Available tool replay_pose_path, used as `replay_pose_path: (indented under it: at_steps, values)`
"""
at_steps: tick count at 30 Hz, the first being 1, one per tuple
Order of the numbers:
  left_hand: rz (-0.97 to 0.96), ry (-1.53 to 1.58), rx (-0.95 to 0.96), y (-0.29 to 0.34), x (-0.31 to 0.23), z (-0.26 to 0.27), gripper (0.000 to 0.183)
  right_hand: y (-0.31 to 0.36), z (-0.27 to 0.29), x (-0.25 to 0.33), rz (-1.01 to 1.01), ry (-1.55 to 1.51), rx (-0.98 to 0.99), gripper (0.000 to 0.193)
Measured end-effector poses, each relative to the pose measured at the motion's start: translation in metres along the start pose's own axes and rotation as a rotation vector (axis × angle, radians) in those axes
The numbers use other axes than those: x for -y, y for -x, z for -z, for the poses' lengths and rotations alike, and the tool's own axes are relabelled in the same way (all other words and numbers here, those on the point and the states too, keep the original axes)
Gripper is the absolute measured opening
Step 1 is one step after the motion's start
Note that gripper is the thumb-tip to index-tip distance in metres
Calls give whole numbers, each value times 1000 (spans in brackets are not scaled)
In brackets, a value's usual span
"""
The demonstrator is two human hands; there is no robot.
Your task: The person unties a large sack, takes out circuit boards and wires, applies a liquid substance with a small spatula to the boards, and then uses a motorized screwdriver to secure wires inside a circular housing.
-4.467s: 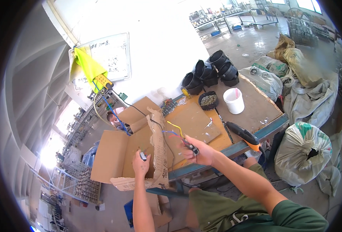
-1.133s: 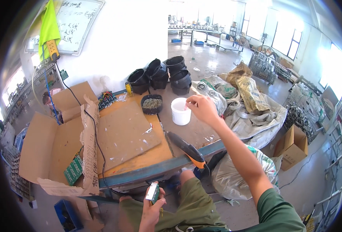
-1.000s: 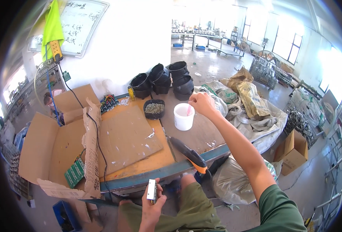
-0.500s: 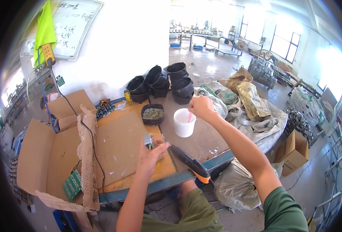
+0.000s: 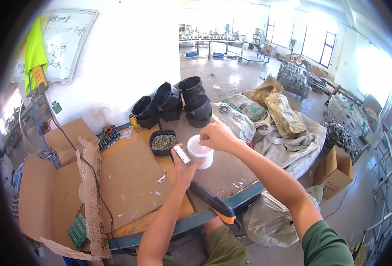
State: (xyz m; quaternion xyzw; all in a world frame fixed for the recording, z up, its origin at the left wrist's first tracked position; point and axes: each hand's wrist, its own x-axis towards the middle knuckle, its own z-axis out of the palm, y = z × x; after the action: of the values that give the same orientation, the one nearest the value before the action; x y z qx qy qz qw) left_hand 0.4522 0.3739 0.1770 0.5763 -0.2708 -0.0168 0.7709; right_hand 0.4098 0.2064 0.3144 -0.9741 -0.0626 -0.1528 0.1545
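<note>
My left hand (image 5: 185, 170) is closed around a small white rectangular block (image 5: 181, 155) with dark spots along its face. Its thumb and fingertips reach to the side of a white plastic bucket (image 5: 206, 164), which leans slightly. Over the bucket's rim, my right hand (image 5: 218, 136) is closed with the fingertips pointing down into the opening. What those fingers hold, if anything, is hidden; something pinkish shows inside the bucket. A black and orange power tool (image 5: 211, 200) lies at the table's front edge, close to my left wrist.
A black bowl (image 5: 153, 150) of small metallic pieces stands left of the bucket. Several stacked black pots (image 5: 196, 104) are behind it. An open carton (image 5: 36, 195) with a cable across it sits at the left. Sacks (image 5: 287, 111) are heaped at the right.
My left hand has moved up and forward to the bucket, turning the block so its white face shows. My right hand has lowered toward the bucket's opening. The bucket now leans.
</note>
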Motion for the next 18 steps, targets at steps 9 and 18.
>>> replay_pose_path:
  at_steps: [9, 18]
  values:
    - [-192, -277, 51, -14, -18, -27, 85, 22, 20, -23, 164, -36, -191, 16]
    - [-463, -421, 274, -3, -14, -22, 84, 113, 30, -19, 286, 76, -472, 12]
